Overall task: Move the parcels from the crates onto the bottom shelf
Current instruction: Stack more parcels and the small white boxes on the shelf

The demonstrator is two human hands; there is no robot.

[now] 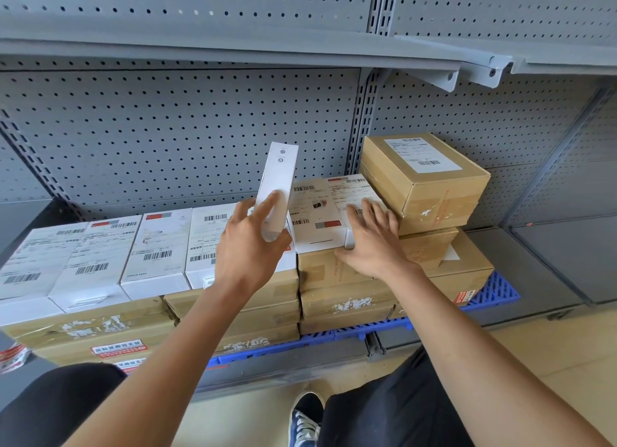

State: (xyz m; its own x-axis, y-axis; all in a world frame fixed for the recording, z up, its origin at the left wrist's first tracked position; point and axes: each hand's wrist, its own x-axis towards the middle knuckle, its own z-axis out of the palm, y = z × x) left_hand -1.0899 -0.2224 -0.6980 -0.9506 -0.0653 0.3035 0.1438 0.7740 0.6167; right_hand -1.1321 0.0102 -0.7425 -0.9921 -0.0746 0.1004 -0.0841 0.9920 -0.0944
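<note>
Grey pegboard shelving; stacked parcels, upright white box in left hand

White parcels atop cardboard boxes, pallet beneath

Little can be read. The white boxes in the row at 9 o'clock carry shipping labels with barcodes and fine print too small to make out. The white box at centre bears barcodes, a red-and-grey patch and illegible print. The brown carton at 2 o'clock has a white label with two barcodes, text unreadable, and faint red print down its side. A red-bordered sticker at 7 o'clock, on a lower carton, shows Chinese characters, blurred. Another red sticker sits at 4 o'clock, unreadable.
</note>
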